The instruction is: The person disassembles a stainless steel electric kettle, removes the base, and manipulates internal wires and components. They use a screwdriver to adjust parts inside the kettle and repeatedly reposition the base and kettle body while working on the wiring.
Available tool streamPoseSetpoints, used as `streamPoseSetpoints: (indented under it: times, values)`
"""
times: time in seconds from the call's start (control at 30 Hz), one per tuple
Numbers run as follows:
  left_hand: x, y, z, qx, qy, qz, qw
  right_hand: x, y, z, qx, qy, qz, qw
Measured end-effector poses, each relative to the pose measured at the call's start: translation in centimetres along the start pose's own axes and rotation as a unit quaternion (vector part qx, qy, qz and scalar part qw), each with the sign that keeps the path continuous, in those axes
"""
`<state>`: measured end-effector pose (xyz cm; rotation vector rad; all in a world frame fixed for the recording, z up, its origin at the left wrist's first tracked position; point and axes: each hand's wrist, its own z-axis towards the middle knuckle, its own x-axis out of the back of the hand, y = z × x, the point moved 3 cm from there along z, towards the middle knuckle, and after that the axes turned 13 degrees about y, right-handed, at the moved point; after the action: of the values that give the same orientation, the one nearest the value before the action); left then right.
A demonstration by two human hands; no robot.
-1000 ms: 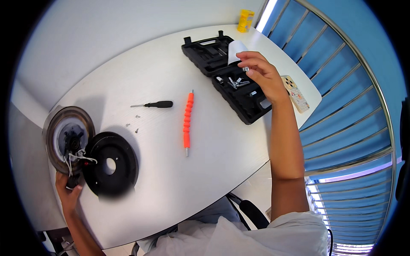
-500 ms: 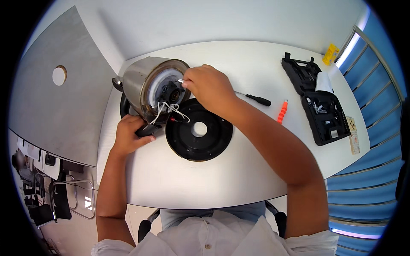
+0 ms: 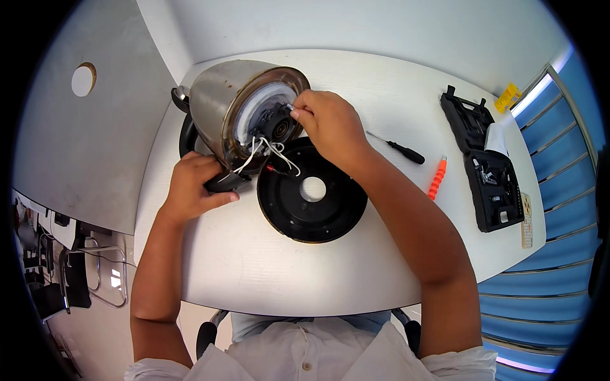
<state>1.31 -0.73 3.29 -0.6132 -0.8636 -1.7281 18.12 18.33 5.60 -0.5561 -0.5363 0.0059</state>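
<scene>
A steel electric kettle (image 3: 219,95) lies on its side with its opened underside turned toward me. Around the lower part of its black handle (image 3: 222,183), my left hand (image 3: 190,188) is closed. My right hand (image 3: 329,124) pinches a small silvery metal piece (image 3: 290,107) at the edge of the black fitting (image 3: 279,129) in the kettle's base. The fingers partly hide that piece, so its exact kind does not show. White wires (image 3: 259,149) and a red-tipped lead (image 3: 270,168) hang from the base. Below lies a round black base cover (image 3: 298,213) with a central hole.
A black-handled screwdriver (image 3: 405,152) and an orange flexible shaft (image 3: 438,178) lie right of my right forearm. Farther right are an open black tool case (image 3: 489,190), a pale remote control (image 3: 527,222) and a yellow box (image 3: 508,98). A grey panel (image 3: 82,140) stands at left.
The view has shifted, so the kettle and table things appear farther right. Both hands keep their holds, the right still pinching the small piece at the kettle's base.
</scene>
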Motion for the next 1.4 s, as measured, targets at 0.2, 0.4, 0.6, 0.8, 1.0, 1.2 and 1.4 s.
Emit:
streamPoseSetpoints:
  times: [0.2,0.4,0.6,0.8,1.0,1.2,1.4]
  values:
    - [-0.2,0.0,0.0,0.004,-0.007,0.008,1.0,-0.5,-0.8,0.5,0.017,0.013,-0.03,0.999]
    - [-0.5,-0.1,-0.1,-0.001,0.003,0.014,1.0,-0.4,-0.9,1.0,-0.061,-0.011,0.003,0.998]
    - [-1.0,-0.1,-0.3,-0.014,0.043,-0.011,0.999,-0.5,-0.4,0.7,-0.128,0.002,0.073,0.989]
    - [-0.9,0.1,-0.1,-0.028,0.059,-0.019,0.998,-0.2,0.1,0.6,-0.176,-0.014,0.107,0.978]
    - [-1.1,0.1,-0.2,-0.042,0.056,-0.014,0.997,-0.4,0.1,0.4,-0.228,-0.011,0.152,0.962]
    - [-1.1,0.5,0.0,-0.047,0.061,-0.022,0.997,-0.2,-0.1,0.4,-0.23,-0.035,0.129,0.964]
    - [-0.9,0.6,-0.1,-0.044,0.046,-0.016,0.998,-0.2,-0.8,0.4,-0.187,-0.006,0.085,0.979]
